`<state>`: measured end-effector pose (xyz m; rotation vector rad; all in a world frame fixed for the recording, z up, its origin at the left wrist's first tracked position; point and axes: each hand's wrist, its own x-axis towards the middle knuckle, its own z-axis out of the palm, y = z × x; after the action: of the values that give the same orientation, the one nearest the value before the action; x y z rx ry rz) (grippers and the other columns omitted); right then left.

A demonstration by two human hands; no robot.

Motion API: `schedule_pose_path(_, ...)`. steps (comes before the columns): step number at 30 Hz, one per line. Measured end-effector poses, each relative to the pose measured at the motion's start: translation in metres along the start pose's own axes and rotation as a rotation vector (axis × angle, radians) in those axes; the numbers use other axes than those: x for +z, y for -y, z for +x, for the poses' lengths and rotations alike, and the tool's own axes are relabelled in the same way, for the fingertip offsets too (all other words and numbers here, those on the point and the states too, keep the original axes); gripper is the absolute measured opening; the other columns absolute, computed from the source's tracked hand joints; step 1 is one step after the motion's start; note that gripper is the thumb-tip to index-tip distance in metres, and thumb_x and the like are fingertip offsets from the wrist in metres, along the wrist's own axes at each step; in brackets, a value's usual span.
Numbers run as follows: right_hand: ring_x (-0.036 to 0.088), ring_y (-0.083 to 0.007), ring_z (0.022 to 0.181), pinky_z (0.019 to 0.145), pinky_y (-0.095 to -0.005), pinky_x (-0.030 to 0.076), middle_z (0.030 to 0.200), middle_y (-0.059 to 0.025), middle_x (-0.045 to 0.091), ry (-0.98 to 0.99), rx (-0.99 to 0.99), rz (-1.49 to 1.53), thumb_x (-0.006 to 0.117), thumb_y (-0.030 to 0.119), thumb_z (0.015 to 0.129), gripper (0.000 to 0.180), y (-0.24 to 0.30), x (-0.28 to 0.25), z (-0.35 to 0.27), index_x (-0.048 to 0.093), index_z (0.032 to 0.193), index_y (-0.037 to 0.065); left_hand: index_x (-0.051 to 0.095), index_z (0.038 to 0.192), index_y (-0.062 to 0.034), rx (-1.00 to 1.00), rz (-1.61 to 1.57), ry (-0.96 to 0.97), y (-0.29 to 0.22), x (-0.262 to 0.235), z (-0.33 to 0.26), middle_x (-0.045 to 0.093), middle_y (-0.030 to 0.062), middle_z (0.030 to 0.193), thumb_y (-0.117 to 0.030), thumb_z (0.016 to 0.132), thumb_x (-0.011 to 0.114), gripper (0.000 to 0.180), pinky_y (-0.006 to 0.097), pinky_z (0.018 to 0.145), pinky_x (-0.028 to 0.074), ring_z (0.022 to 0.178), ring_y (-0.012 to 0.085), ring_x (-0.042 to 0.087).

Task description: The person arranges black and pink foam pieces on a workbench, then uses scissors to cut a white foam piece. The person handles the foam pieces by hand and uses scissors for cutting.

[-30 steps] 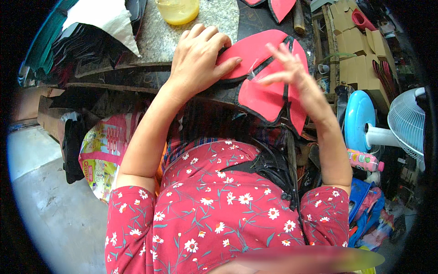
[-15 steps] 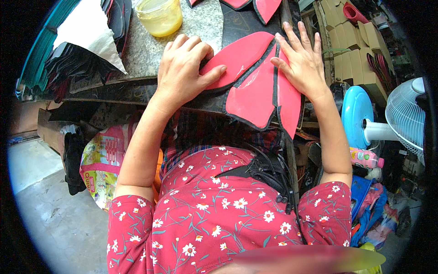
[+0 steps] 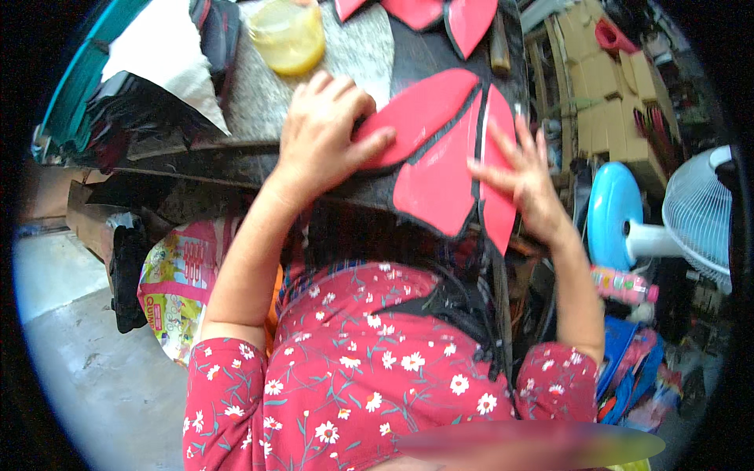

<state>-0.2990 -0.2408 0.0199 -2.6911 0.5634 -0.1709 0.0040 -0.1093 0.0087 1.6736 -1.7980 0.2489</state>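
My left hand (image 3: 326,137) has its fingers bent and its thumb over the left end of a leaf-shaped red panel (image 3: 424,114) with dark edges. That end sits between thumb and fingers. My right hand (image 3: 522,177) lies with spread fingers over a narrow red panel (image 3: 499,208), slightly blurred. Its thumb reaches the edge of a wider red panel (image 3: 440,188) between the two. The three panels lie side by side on the dark worktable (image 3: 251,163), with narrow dark gaps between them.
A tub of yellowish paste (image 3: 287,43) stands on a speckled stone slab (image 3: 353,47). More red panels (image 3: 469,23) lie at the far edge. Dark sheets (image 3: 129,110) under white paper (image 3: 157,59) are stacked left. Right are cardboard boxes (image 3: 601,94) and a fan (image 3: 699,220).
My right hand has drawn nearer and turned, its fingers now lower on the narrow panel. My left hand keeps its place at the leaf-shaped panel. The whole view has shifted slightly.
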Motion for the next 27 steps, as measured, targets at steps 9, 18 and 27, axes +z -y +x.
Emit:
schedule_pose_path(9,0.009,-0.0316,0.15,0.117,-0.0527,-0.008,0.157,-0.0117,0.033,-0.195,0.032,0.414,0.008,0.073,0.094,0.086,0.02,0.001,-0.033,0.076,0.111,0.021,0.056,0.081,-0.0057,-0.042,-0.271,0.02,-0.02,-0.016,0.003,0.056,0.0118,0.08,-0.023,0.076,0.075,0.026,0.042,0.072,0.045,0.079,0.0316,0.057)
schedule_pose_path(18,0.026,-0.0228,0.146,0.116,-0.0386,0.027,0.163,-0.0099,0.011,-0.667,0.281,0.836,0.053,0.001,0.091,0.076,0.001,-0.004,-0.001,0.015,0.156,0.008,0.052,0.093,-0.0032,-0.233,-1.006,-0.054,-0.04,-0.001,0.027,0.053,0.0034,0.077,-0.018,0.089,0.072,0.025,0.031,0.066,0.045,0.071,0.0122,0.048)
schedule_pose_path(27,0.041,-0.0278,0.134,0.108,-0.0372,0.036,0.152,-0.0196,0.031,-0.796,0.301,0.779,0.061,-0.003,0.086,0.094,-0.055,-0.015,0.074,0.003,0.158,0.015,0.053,0.118,-0.0028,0.064,-0.267,-0.424,-0.022,-0.004,0.09,0.054,0.0244,0.129,-0.021,0.078,0.076,0.05,0.045,0.104,0.042,0.122,0.0399,0.05)
